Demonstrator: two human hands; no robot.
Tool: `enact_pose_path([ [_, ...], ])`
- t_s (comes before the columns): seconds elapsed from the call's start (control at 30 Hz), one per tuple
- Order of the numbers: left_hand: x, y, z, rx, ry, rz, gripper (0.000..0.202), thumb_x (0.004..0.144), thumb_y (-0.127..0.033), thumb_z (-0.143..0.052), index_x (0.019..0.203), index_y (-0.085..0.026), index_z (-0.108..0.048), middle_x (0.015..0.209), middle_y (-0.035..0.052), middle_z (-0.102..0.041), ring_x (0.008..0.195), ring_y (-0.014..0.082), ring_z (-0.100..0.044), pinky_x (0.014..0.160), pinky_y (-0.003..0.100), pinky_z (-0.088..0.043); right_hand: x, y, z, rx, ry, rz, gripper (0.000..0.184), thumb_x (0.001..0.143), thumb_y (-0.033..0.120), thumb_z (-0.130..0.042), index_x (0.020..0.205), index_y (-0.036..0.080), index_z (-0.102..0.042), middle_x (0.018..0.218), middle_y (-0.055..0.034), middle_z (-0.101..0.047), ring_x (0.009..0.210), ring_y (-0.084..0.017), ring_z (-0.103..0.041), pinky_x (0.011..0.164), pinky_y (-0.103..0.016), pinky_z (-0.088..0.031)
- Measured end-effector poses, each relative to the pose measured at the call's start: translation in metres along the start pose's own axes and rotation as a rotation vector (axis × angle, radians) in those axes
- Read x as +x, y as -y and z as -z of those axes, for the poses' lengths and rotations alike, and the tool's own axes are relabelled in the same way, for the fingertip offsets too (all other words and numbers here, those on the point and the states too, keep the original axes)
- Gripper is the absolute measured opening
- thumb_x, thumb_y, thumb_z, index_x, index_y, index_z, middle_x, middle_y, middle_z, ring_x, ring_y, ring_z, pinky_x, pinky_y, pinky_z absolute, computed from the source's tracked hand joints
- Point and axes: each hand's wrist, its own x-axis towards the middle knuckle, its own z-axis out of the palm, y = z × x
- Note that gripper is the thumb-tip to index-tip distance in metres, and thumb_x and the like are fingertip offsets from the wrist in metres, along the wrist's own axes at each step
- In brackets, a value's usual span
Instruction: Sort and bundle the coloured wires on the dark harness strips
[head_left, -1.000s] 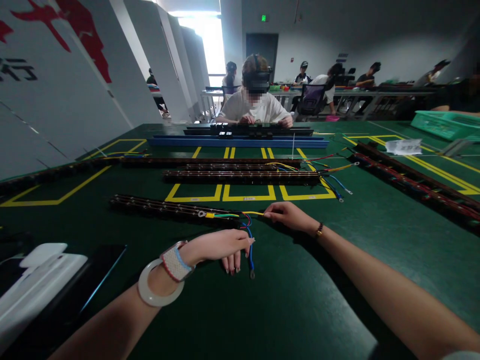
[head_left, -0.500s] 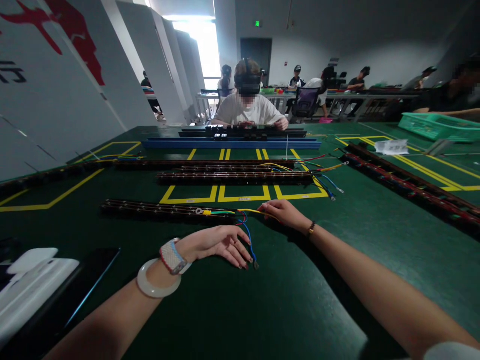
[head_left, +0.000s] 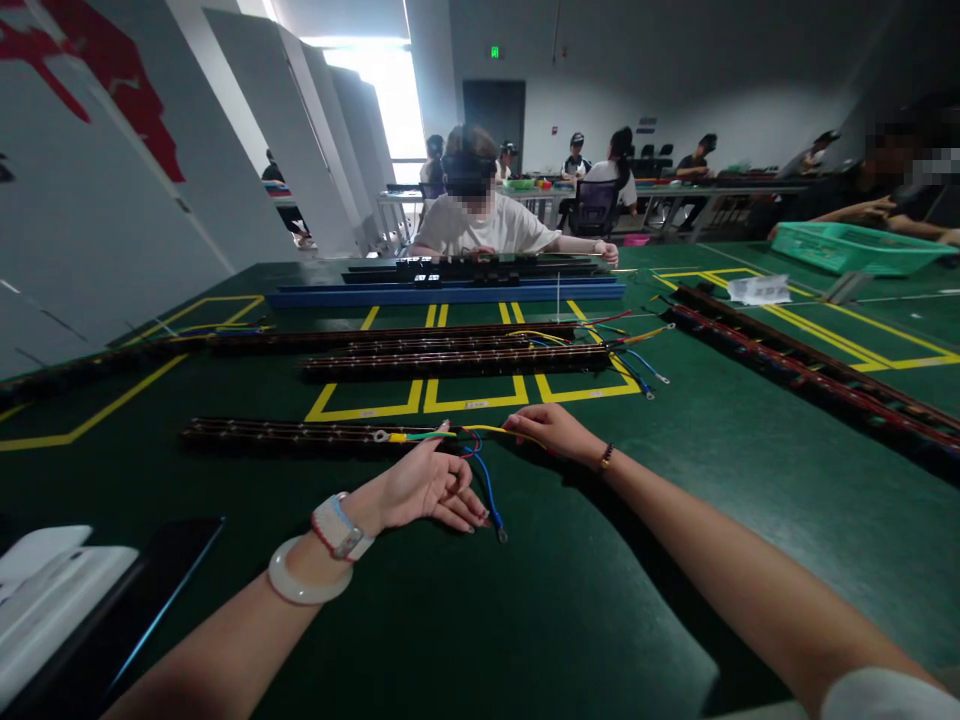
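My right hand (head_left: 553,430) is closed in a pinch on a yellow wire (head_left: 484,429) at the right end of a dark slotted strip (head_left: 277,436). My left hand (head_left: 429,488) is open, palm turned up, just in front of that strip. Its thumb points up at a green-and-yellow wire (head_left: 420,437) lying along the strip; whether they touch I cannot tell. That wire ends in a ring terminal (head_left: 382,436). A blue wire (head_left: 487,480) with a ring terminal hangs beside my left fingertips, and a red wire (head_left: 471,446) curls near the strip's end.
More wired strips (head_left: 457,362) lie beyond, over yellow tape outlines, and another pair (head_left: 810,370) is at the right. Behind them are blue rails (head_left: 450,293) and a co-worker (head_left: 487,220). A green basket (head_left: 855,250) stands far right; a dark flat device (head_left: 165,580) lies near left.
My left hand has turned palm up, with its thumb lifted to the green-and-yellow wire. My right hand keeps its pinch. The co-worker opposite has stretched an arm out to the right.
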Motion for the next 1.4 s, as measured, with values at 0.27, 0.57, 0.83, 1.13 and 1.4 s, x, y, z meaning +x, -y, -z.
enact_pose_path([
  [0.27, -0.005, 0.001, -0.013, 0.106, -0.018, 0.071, 0.079, 0.069, -0.084, -0.019, 0.077, -0.013, -0.053, 0.093, 0.0226, -0.069, 0.093, 0.0330, -0.065, 0.083, 0.046, -0.045, -0.001, 0.006, -0.001, 0.029, 0.027, -0.003, 0.048, 0.085, 0.055, -0.048, 0.094, 0.014, -0.070, 0.066, -0.0006, -0.061, 0.050, -0.008, -0.043, 0.048, -0.020, -0.029],
  [0.57, -0.003, 0.012, -0.016, 0.267, -0.140, 0.012, 0.070, 0.076, -0.077, -0.026, 0.085, -0.014, -0.054, 0.080, 0.0198, -0.070, 0.071, 0.0270, -0.069, 0.064, 0.038, -0.051, 0.001, 0.010, -0.001, -0.123, 0.096, 0.136, 0.036, 0.089, 0.043, -0.049, 0.090, 0.017, -0.072, 0.077, -0.0031, -0.068, 0.067, -0.012, -0.055, 0.061, -0.022, -0.035],
  [0.83, 0.009, 0.019, -0.024, 0.206, -0.144, 0.001, 0.079, 0.079, -0.075, -0.021, 0.106, -0.010, -0.055, 0.076, 0.0189, -0.069, 0.067, 0.0253, -0.068, 0.063, 0.039, -0.052, 0.000, 0.013, -0.002, -0.036, 0.109, 0.155, 0.036, 0.089, 0.043, -0.049, 0.087, 0.015, -0.071, 0.070, -0.0022, -0.065, 0.063, -0.011, -0.052, 0.059, -0.022, -0.035],
  [1.13, 0.018, 0.012, -0.054, -0.017, -0.229, -0.340, 0.076, 0.085, -0.065, -0.024, 0.139, -0.012, -0.032, 0.106, 0.0206, -0.065, 0.098, 0.0278, -0.064, 0.083, 0.044, -0.050, 0.000, 0.008, -0.005, 0.226, 0.122, 0.103, 0.038, 0.087, 0.047, -0.050, 0.085, 0.013, -0.068, 0.075, -0.0019, -0.063, 0.066, -0.011, -0.052, 0.061, -0.022, -0.038],
  [1.4, 0.045, 0.013, -0.060, -0.363, -0.225, -0.291, 0.054, 0.090, -0.053, -0.034, 0.114, -0.006, -0.048, 0.100, 0.0207, -0.065, 0.099, 0.0250, -0.064, 0.096, 0.043, -0.043, -0.009, 0.012, -0.005, 0.244, 0.159, 0.071, 0.042, 0.083, 0.051, -0.053, 0.084, 0.012, -0.068, 0.072, -0.0026, -0.063, 0.064, -0.012, -0.054, 0.058, -0.021, -0.041],
])
